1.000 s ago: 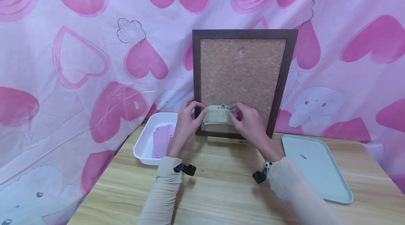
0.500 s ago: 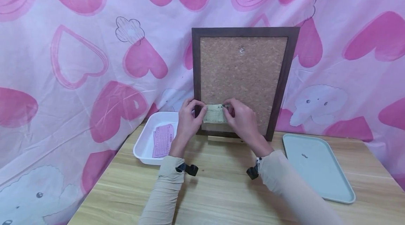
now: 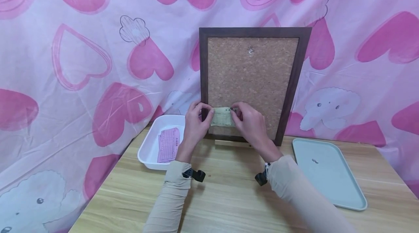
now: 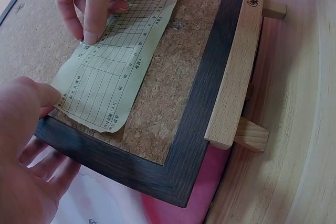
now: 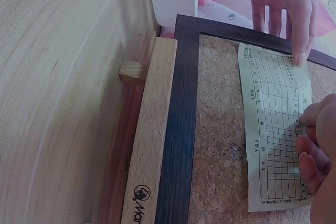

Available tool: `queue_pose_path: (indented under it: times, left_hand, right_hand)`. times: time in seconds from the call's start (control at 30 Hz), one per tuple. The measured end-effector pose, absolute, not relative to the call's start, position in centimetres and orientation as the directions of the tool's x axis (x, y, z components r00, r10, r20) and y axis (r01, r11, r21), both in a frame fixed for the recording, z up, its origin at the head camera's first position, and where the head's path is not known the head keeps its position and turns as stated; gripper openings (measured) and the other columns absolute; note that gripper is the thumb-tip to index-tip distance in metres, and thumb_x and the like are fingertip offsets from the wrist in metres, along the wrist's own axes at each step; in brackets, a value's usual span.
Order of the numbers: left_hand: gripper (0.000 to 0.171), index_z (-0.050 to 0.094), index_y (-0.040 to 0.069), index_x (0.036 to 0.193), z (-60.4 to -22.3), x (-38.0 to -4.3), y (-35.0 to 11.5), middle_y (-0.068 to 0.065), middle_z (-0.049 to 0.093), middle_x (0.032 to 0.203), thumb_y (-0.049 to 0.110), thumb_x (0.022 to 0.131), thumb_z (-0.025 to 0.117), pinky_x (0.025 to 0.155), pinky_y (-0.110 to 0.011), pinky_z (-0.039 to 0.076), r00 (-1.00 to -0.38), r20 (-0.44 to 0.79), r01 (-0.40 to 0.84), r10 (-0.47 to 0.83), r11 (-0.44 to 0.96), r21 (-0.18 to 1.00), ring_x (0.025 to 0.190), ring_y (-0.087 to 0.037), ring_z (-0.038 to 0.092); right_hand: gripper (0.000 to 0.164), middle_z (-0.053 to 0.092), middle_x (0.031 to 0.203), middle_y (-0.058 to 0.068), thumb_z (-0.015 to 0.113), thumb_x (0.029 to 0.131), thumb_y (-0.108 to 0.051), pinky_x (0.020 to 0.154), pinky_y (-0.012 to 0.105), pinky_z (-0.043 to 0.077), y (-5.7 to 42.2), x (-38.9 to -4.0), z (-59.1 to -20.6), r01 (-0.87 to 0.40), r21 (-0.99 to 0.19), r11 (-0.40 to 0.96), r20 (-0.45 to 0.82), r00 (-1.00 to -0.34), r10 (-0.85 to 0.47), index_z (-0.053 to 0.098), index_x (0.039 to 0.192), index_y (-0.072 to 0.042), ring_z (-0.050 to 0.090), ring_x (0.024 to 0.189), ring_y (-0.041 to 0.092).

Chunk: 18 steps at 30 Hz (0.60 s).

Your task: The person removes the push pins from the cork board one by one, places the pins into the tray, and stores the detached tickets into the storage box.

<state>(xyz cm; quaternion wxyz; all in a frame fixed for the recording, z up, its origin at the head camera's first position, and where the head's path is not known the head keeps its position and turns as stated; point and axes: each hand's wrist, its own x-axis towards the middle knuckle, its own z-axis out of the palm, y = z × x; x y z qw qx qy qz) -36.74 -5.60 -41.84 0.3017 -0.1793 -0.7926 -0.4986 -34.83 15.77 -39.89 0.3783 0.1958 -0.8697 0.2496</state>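
A pale green receipt slip (image 4: 123, 59) with a printed grid lies against the lower left of a dark-framed cork board (image 3: 250, 76). My left hand (image 3: 195, 125) grips the board's left frame, thumb pressing the slip's corner and fingers behind the frame, as the left wrist view shows. My right hand (image 3: 251, 122) has its thumb and index finger drawn together at the slip's upper edge, other fingers curled over the paper. A small piece (image 4: 82, 42) shows at those fingertips, mostly hidden; I cannot tell its kind.
To the left stands a white tub (image 3: 146, 153) holding pink printed slips (image 3: 168, 145). A grey-green tray (image 3: 337, 182) with small metallic bits (image 3: 315, 161) lies to the right. The board rests on a wooden stand (image 4: 236, 61) before a heart-patterned cloth.
My right hand has moved left along the slip to its upper middle, then stayed there. The left hand has kept its place at the frame and slip corner.
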Motion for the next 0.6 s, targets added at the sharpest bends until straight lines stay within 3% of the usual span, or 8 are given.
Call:
queue_pose_path:
  times: [0.3,0.6]
  left_hand:
    - [0.014,0.076,0.007,0.104,-41.84,-36.72,-5.7,-0.018,0.063,0.139,0.021,0.1,0.077,0.091,-0.044,0.067,-0.749,0.662,0.591,-0.018,0.431,0.681,0.128,-0.036,0.066]
    - [0.014,0.075,0.005,0.104,-41.68,-36.52,-5.67,-0.019,0.062,0.139,0.019,0.1,0.077,0.091,-0.042,0.067,-0.755,0.656,0.594,-0.01,0.414,0.69,0.127,-0.037,0.066]
  right_hand:
    - [0.006,0.066,0.079,-0.003,0.079,0.099,-0.016,0.051,0.029,0.044,15.84,-34.9,-39.67,-0.544,-0.24,0.804,0.781,-0.6,-0.172,0.079,0.105,-0.013,0.057,0.061,0.011]
    - [0.006,0.066,0.08,-0.003,0.078,0.1,-0.016,0.052,0.029,0.044,15.81,-34.7,-39.75,-0.535,-0.247,0.808,0.775,-0.61,-0.166,0.078,0.105,-0.013,0.057,0.062,0.011]
